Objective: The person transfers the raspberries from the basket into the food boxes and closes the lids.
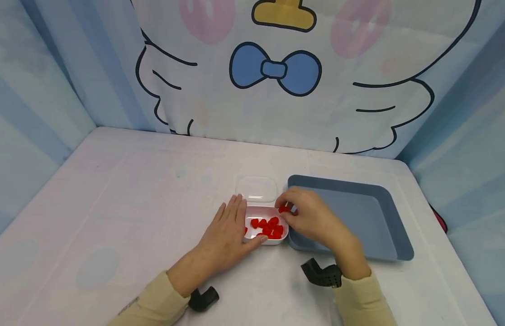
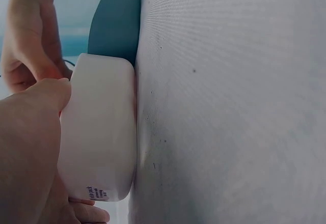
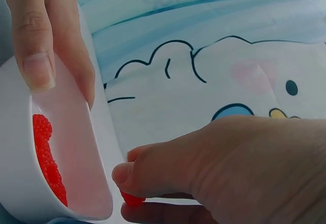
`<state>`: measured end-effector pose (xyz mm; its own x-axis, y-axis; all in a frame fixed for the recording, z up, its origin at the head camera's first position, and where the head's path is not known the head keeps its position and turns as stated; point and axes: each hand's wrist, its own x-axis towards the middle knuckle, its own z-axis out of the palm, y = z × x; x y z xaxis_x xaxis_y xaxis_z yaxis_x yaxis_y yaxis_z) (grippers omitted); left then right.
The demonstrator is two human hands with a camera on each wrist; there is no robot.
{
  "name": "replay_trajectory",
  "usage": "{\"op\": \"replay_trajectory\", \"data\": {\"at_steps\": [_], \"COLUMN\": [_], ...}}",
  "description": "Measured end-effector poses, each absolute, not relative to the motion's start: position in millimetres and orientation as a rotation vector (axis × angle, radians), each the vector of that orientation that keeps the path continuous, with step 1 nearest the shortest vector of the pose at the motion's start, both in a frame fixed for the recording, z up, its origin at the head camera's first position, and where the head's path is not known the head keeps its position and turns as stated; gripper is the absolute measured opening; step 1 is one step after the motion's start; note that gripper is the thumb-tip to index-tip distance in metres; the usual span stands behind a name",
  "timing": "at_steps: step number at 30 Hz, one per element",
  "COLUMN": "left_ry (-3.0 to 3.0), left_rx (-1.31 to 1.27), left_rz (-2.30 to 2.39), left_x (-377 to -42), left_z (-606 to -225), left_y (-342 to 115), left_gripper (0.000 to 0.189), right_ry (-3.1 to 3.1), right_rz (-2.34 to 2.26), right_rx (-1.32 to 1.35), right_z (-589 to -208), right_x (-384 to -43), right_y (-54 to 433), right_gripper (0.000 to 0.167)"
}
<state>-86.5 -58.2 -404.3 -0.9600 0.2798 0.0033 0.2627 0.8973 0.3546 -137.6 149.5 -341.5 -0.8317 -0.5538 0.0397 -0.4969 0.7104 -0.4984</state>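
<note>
A small white box (image 1: 265,242) with a pinkish-white inside stands on the table, several red raspberries (image 1: 273,222) lying in it. My left hand (image 1: 226,237) holds the box's left end, its thumb over the near rim and its fingers stretched along the other side. The left wrist view shows the box's outer wall (image 2: 102,122) upright on the table, with small print low on it. My right hand (image 1: 311,217) pinches one raspberry (image 3: 133,198) between thumb and fingers, close to the box's right edge. Fingers partly hide that berry.
A blue-grey tray (image 1: 358,217) lies right of the box, its left edge close beside it and under my right forearm. Behind the box is a clear plastic lid (image 1: 257,188). A cartoon-printed curtain (image 1: 273,113) hangs along the table's back edge.
</note>
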Motion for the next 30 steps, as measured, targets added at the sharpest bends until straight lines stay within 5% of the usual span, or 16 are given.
{"op": "replay_trajectory", "data": {"at_steps": [30], "left_ry": [3.001], "left_rx": [0.451], "left_rz": [0.599], "left_x": [-88], "left_z": [-404], "left_y": [-59], "left_gripper": [0.097], "right_ry": [2.706], "right_rz": [-0.738], "right_rx": [-1.120], "right_z": [-353], "right_x": [-132], "right_y": [125], "right_gripper": [0.013]}}
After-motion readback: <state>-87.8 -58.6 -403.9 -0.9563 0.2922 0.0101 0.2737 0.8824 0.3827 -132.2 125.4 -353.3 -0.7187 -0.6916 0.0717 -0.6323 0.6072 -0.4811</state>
